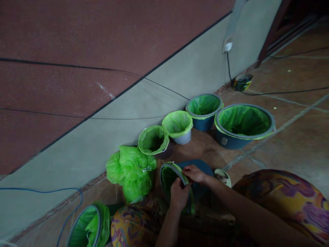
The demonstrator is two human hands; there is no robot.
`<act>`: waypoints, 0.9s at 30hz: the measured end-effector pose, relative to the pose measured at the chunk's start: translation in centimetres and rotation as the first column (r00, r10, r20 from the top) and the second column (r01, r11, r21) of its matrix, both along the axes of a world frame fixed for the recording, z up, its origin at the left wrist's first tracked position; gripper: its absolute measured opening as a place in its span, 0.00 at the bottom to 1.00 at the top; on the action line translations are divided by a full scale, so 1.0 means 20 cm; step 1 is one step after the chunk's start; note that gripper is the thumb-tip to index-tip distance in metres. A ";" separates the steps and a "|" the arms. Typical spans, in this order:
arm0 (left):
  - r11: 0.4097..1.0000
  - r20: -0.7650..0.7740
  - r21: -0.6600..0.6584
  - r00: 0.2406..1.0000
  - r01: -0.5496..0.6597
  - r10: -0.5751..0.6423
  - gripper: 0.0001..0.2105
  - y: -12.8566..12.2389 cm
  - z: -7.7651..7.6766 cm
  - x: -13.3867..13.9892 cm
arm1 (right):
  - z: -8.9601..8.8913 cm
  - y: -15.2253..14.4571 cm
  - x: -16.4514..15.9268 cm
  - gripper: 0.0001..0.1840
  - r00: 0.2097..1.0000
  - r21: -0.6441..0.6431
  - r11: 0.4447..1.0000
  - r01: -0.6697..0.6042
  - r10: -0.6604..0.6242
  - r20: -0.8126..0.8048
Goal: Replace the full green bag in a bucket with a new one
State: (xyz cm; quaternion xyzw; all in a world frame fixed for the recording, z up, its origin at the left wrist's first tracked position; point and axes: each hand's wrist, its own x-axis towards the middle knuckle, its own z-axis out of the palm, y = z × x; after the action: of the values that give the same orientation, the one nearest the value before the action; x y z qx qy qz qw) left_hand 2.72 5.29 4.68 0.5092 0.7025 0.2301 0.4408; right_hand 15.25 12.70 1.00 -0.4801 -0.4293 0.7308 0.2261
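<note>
**Left hand (179, 193) and right hand (194, 174) close in on the rim!**

We see both with fingers bent, seemingly pinching the green liner (167, 174) at the edge of the tipped blue tub (204, 167), right in front of us, beside the green bags (135, 168). Fitting liner to rim looks like our step; the next move, we'd judge, calls for smoothing that edge around while steadying the tub.

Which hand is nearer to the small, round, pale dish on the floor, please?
Right. The right hand is left of the dish in the picture; the left hand is farther left. Both are at the tilted, grey-rimmed, green-lined bucket.
</note>
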 end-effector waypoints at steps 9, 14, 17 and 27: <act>0.994 -0.140 -0.014 0.984 0.111 -0.111 0.08 -0.10 -0.03 0.07 | 0.01 0.05 0.01 0.24 0.993 0.066 0.991 0.115 -0.116 0.020; 0.980 -0.279 -0.070 0.939 0.188 -0.200 0.10 -0.14 0.04 0.08 | 0.06 0.06 0.02 0.18 0.977 0.110 0.990 0.088 -0.107 0.183; 0.965 -0.366 -0.106 0.893 0.239 -0.262 0.13 -0.15 0.06 0.05 | 0.09 0.05 0.03 0.14 0.972 0.132 0.990 0.043 -0.072 0.224; 0.864 -0.519 -0.312 0.690 0.396 -0.504 0.17 -0.19 -0.06 -0.11 | 0.06 0.05 0.04 0.21 0.980 0.031 0.988 0.151 -0.154 0.125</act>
State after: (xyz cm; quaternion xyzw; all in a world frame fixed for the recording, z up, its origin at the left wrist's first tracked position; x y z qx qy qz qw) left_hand 0.48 1.42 3.58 0.6708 0.6732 -0.1160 0.2888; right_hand 16.14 13.78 2.20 -0.5547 -0.4127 0.6745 0.2588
